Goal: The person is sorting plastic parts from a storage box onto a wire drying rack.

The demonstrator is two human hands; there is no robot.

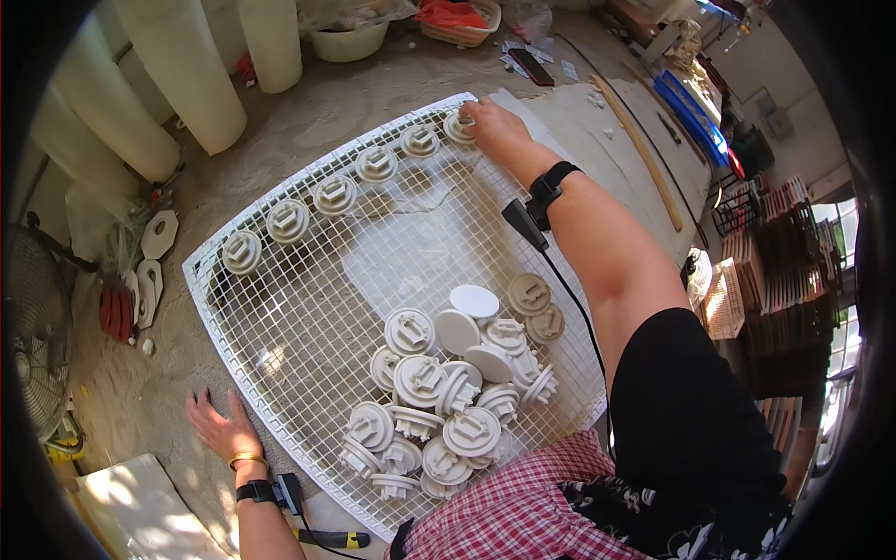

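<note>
As my right hand is touching a white disc far on the wire rack, grip too hidden to tell, and my left hand is resting empty and spread on the left-hand table, my dangling black cable is risking snagging the near disc pile.

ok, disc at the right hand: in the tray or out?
In. The disc shows inside the raised edge of the white mesh tray, at a far corner, partly covered by the right hand.
</note>
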